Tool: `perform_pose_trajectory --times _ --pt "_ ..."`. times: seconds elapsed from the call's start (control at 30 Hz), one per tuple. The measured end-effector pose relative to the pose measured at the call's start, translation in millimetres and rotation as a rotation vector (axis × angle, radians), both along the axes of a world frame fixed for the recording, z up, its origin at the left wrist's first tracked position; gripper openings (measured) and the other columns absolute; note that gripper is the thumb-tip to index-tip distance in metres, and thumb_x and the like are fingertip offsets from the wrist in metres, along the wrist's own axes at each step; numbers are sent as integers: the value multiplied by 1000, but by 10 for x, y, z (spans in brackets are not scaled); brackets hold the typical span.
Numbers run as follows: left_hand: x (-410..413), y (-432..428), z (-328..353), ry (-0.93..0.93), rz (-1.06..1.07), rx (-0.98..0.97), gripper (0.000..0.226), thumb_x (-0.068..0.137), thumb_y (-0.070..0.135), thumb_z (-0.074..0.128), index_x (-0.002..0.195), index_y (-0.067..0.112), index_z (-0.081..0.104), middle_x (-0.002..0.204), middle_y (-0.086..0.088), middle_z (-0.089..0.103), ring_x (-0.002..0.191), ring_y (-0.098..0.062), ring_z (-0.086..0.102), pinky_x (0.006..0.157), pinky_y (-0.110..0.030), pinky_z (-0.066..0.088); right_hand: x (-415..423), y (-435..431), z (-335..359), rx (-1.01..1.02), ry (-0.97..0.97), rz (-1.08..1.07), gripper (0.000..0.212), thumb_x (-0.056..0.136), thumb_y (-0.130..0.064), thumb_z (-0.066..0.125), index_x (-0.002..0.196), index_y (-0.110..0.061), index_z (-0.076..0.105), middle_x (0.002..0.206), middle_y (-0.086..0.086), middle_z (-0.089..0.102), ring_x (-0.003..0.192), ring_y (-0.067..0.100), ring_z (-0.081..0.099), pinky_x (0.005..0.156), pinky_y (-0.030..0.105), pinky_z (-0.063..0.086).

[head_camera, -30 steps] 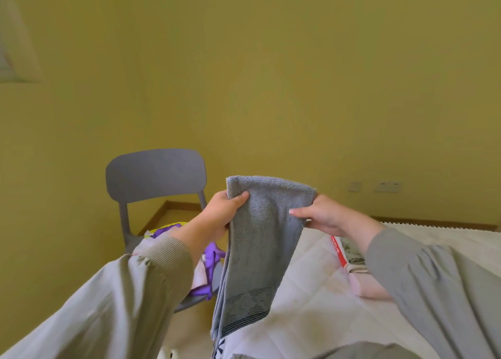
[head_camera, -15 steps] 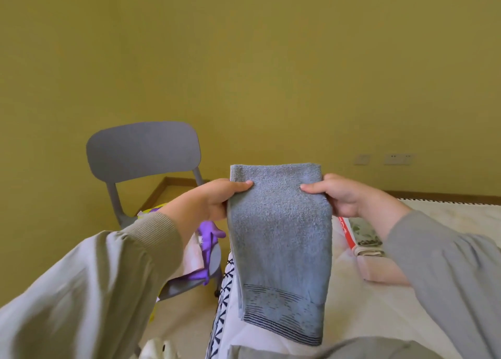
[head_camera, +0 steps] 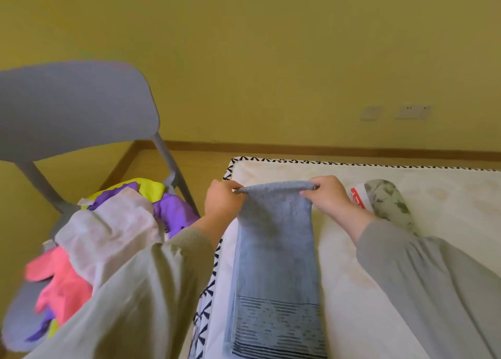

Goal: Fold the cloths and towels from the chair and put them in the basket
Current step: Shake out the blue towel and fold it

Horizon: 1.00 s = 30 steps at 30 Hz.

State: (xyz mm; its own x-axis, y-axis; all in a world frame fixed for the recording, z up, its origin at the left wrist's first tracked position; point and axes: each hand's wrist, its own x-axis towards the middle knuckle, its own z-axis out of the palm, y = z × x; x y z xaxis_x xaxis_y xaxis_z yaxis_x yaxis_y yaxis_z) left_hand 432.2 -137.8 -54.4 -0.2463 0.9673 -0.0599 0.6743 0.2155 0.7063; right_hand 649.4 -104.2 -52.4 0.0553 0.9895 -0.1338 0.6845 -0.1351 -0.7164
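Observation:
A grey-blue towel point(head_camera: 275, 253) with dark stripes at its near end lies lengthwise on the white mattress point(head_camera: 439, 196). My left hand point(head_camera: 222, 202) pinches its far left corner and my right hand point(head_camera: 329, 196) pinches its far right corner, holding the far edge just above the bed. To the left stands a grey chair point(head_camera: 76, 109) heaped with cloths: a pale pink one point(head_camera: 108, 236), a purple one point(head_camera: 173, 212), a yellow one point(head_camera: 149, 187) and a coral pink one point(head_camera: 59, 285). No basket is in view.
A bag with a leaf print and a red label point(head_camera: 385, 204) lies on the mattress just right of my right hand. The mattress edge point(head_camera: 211, 277) has a black-and-white trim beside the chair. A yellow wall with sockets point(head_camera: 412, 111) stands behind.
The towel hung in the air in front of me; now both hands have lowered it and it lies stretched on the mattress. My view has tipped downward.

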Motion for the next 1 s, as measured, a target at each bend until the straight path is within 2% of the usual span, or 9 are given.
perform_pose_trajectory --times 0.1,0.2,0.3,0.43,0.57,0.67,0.73,0.87,1.0 --pt "-23 184 -204 89 21 -45 12 88 21 57 82 18 67 77 -6 62 71 -27 55 51 -24 33 -27 195 -229 26 -36 -70 19 81 -16 70 72 0 67 57 3 49 61 22 46 52 27 29" --pt "8 347 -367 111 12 -71 14 90 19 53 90 17 67 78 -7 66 72 -30 63 60 -28 50 -60 333 -420 8 3 -110 16 85 -15 64 76 -1 67 58 6 60 52 22 53 51 25 37" --pt "43 469 -499 -165 69 -91 19 92 7 45 96 13 63 68 -8 67 61 -24 68 63 -33 58 -66 388 -572 -98 159 -150 14 92 -10 55 85 1 61 57 11 65 41 19 60 45 24 48" --pt "87 529 -644 -462 143 -129 19 95 0 43 101 9 59 76 -7 64 64 -15 65 48 -17 51 -21 381 -719 -193 274 -165 13 97 -9 49 104 -1 56 84 22 69 62 25 68 61 32 54" --pt "107 566 -735 -616 189 -211 16 96 1 44 102 7 58 90 -15 66 76 -21 67 64 -26 55 27 381 -828 -243 334 -169 28 98 -9 47 123 3 49 84 16 66 73 27 67 72 34 55" --pt "86 549 -774 -738 215 -250 15 96 0 46 102 4 59 93 -18 66 83 -24 66 71 -28 54 50 348 -834 -276 403 -170 25 98 -9 46 120 2 52 98 22 68 72 21 67 59 20 53" --pt "70 513 -777 -807 232 -240 13 96 2 49 97 6 61 92 -16 66 79 -20 67 68 -25 54 77 309 -827 -288 457 -168 20 98 -8 46 113 3 54 104 24 67 75 21 67 59 17 52" --pt "51 474 -705 -929 281 -240 16 92 16 52 96 5 63 90 -13 69 75 -20 70 68 -26 55 138 226 -778 -296 593 -169 13 96 -10 49 101 -3 59 105 22 67 83 22 68 76 25 52" --pt "70 371 -649 -893 315 -167 22 87 29 67 78 9 65 83 -11 70 67 -20 72 57 -24 55 168 150 -700 -331 789 -250 26 93 -34 54 100 -9 60 94 15 70 85 27 70 81 31 53"
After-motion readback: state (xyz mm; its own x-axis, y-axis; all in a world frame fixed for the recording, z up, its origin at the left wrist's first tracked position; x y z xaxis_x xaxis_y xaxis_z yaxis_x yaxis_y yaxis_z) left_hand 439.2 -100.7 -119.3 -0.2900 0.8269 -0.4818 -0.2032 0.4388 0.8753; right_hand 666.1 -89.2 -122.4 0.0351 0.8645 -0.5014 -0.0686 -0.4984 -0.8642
